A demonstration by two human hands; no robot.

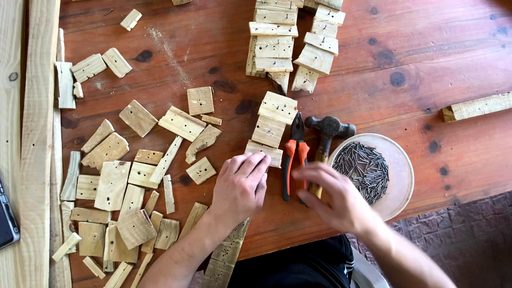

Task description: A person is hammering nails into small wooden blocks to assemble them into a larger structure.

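Bench: red-brown wooden table [416, 48], dark knots; near edge by the person's lap.
L hand: left hand [241, 186] lies palm down near the near edge, mid-bench. Fingers flat and loose, gripping nothing; tips touch the nearest small wood block [265, 152].
R hand: right hand [333, 197] blurred, hovers over the pliers and hammer handles, fingers spread. Cannot tell if it grips anything.
Pliers: orange-handled pliers [295, 154] lie just right of the L hand, jaws pointing toward the far edge.
Hammer: hammer [326, 133] w/ dark head, wooden handle, just right of the pliers; handle end hidden under the R hand.
Dish: round pale dish [402, 176] at the near right edge, holding a heap of dark nails [364, 168].
Block stack: rows of nailed blocks [290, 42] run from the far edge toward mid-bench, ending at the block under the L fingertips.
Scrap: loose offcuts [128, 181] scattered over the left half, thickest at the near left corner.
Plank: pale long plank [34, 138] along the left edge; a dark flat device [6, 218] on it, partly out of frame.
Right edge: one pale strip [477, 106], well apart from the rest.
Labels/pkgs: none legible.
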